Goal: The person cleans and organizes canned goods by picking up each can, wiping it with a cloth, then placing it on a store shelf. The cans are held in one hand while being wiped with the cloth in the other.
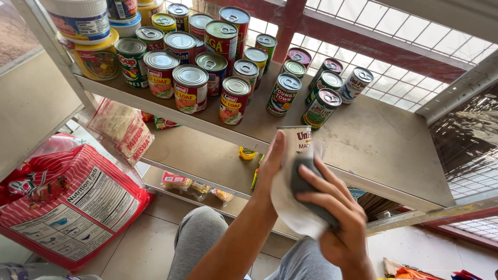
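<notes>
My left hand (pixel 271 165) holds a small can with a white label (pixel 299 139) just in front of the grey shelf's edge (pixel 384 150); the thumb lies up its left side. My right hand (pixel 337 218) presses a white and grey cloth (pixel 293 210) against the can's lower part, fingers spread over the grey patch. The cloth hides the bottom of the can. Behind it, several tins stand on the shelf: red-labelled meat loaf tins (pixel 190 89) on the left, green-labelled tins (pixel 320 108) in the middle, and a white-labelled tin (pixel 356 84) lying tilted.
Large tubs (pixel 85 31) are stacked at the shelf's far left. A big red bag (pixel 67 202) and hanging red-printed packets (pixel 124 129) sit lower left. Snack packets (pixel 192 186) lie on a lower shelf. A white wire mesh (pixel 394 78) closes the back. My grey-trousered knees (pixel 199 236) are below.
</notes>
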